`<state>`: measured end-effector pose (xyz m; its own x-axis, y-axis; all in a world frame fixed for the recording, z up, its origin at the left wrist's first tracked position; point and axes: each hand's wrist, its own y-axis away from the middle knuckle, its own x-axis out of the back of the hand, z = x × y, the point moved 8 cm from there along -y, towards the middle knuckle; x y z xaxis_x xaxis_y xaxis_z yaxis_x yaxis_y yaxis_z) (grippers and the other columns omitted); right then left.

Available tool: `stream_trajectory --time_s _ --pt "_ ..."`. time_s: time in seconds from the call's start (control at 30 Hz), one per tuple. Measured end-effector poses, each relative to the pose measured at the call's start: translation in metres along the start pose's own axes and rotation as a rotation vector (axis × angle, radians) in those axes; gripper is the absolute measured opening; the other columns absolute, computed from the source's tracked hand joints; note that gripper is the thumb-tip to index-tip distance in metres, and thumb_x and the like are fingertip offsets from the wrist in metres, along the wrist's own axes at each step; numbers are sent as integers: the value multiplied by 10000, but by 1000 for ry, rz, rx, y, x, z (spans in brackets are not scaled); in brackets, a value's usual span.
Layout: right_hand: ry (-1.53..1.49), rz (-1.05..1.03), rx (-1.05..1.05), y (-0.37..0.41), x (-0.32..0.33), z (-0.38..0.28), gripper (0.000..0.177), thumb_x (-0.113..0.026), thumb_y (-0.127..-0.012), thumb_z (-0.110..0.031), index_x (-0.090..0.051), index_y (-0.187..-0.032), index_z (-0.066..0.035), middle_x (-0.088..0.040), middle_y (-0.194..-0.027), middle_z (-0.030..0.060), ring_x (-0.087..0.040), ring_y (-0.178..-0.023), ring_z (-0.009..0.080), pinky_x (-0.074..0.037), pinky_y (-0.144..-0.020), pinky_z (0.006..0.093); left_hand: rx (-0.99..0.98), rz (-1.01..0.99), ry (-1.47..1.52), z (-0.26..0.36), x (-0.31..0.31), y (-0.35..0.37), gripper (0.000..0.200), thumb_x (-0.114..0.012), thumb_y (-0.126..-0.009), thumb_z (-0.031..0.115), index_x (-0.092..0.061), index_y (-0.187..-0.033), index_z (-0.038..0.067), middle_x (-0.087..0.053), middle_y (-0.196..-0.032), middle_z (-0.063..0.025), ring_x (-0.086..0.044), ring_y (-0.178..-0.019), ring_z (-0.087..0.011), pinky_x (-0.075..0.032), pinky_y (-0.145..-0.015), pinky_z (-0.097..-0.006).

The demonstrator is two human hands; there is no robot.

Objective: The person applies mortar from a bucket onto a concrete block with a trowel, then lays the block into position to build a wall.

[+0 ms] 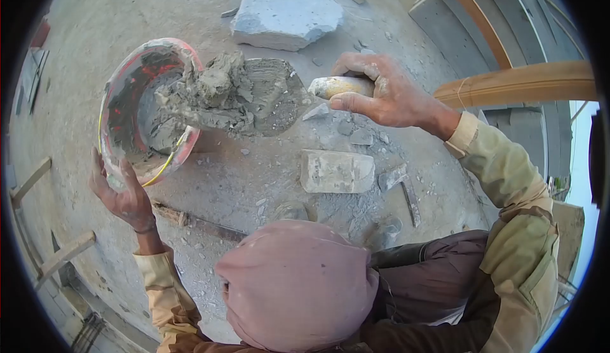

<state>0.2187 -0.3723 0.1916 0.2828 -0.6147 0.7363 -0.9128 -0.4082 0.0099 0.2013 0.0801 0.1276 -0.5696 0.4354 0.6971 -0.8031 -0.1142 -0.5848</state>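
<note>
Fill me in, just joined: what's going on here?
Someone's working wet grey mortar with a trowel, handle gripped in the right hand. The left hand is at the near side of the bucket, fingers spread. Right now the mortar is heaped from the bucket's mouth onto the trowel blade. A pale slab and a smaller block lie on the dusty floor.

Bare grey concrete floor (70, 99), dusty, strewn with rubble (343, 210). Upper right: stepped grey slabs (457, 29), slim orange-brown post (481, 19) slanting across. Thick wooden beam (527, 86) at right, roughly level, its end meeting post. Left edge: short timbers (67, 257), angled. Pale bluish sky (586, 149) at far right; light soft, daylight-like.
</note>
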Motion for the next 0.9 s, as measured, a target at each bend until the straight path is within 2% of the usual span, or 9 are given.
stream_trajectory --time_s 0.07,0.17,0.33,0.43,0.57,0.67,0.7,0.77,0.9 --pt "23 31 -113 51 30 25 395 -823 -914 -376 -730 -1027 -9 -711 -839 154 -686 -755 268 -522 -713 402 -72 -254 495 80 -31 53 705 -780 -940 187 -483 -1536 -43 -556 -1485 -233 -584 -1289 -362 -428 -1130 -472" --pt "9 71 -250 140 48 55 429 -829 -905 -398 -749 -1059 -6 -705 -860 137 -667 -783 276 -516 -744 406 -294 -935 578 185 -102 147 1152 -945 -704 390 -366 -1618 -7 -473 -1572 -236 -420 -1486 -427 -289 -1256 -540" --pt "-146 244 -585 283 18 108 443 -834 -906 -404 -737 -1053 2 -698 -919 130 -652 -832 253 -513 -777 389 -850 -1152 334 296 -178 210 1345 -961 -630 522 -267 -1645 -22 -435 -1587 -241 -390 -1504 -448 -211 -1273 -644" --pt "-264 403 -654 341 -24 130 345 -829 -930 -285 -721 -1048 21 -673 -959 62 -610 -864 148 -492 -769 351 -956 -1306 -5 315 -207 220 1331 -965 -609 520 -302 -1628 -21 -478 -1514 -254 -453 -1448 -450 -280 -1254 -610" --pt "-631 545 -825 380 -76 142 271 -828 -935 -226 -717 -1033 1 -649 -963 19 -599 -807 101 -488 -688 285 -946 -1410 -34 309 -223 214 1309 -974 -599 501 -325 -1609 -23 -529 -1422 -253 -524 -1374 -440 -373 -1210 -562" --pt "-705 646 -785 396 -76 140 290 -830 -952 -243 -704 -1064 -7 -626 -904 3 -589 -796 78 -480 -665 276 -312 -1717 678 290 -230 189 1153 -920 -713 452 -351 -1602 -12 -559 -1470 -226 -568 -1373 -378 -478 -1120 -521" --pt "-730 656 -783 399 -75 140 300 -819 -961 -237 -688 -1109 -12 -629 -905 2 -600 -806 79 -492 -678 275 -318 -1692 665 274 -228 200 1153 -920 -713 452 -351 -1602 -12 -559 -1470 -226 -568 -1373 -378 -478 -1120 -521" --pt "-764 699 -661 386 -66 139 312 -798 -977 -232 -664 -1159 -18 -632 -910 0 -607 -819 78 -500 -686 269 956 -1609 1464 244 -226 223 1053 -876 -784 459 -374 -1605 31 -560 -1508 -204 -577 -1377 -346 -480 -1144 -508" --pt "-818 682 -493 333 -36 138 330 -727 -1022 -216 -611 -1264 -25 -649 -963 12 -622 -865 83 -520 -732 262 1015 -1175 2067 286 -237 179 882 -803 -877 441 -425 -1589 83 -597 -1503 -139 -585 -1375 -356 -478 -1165 -544"
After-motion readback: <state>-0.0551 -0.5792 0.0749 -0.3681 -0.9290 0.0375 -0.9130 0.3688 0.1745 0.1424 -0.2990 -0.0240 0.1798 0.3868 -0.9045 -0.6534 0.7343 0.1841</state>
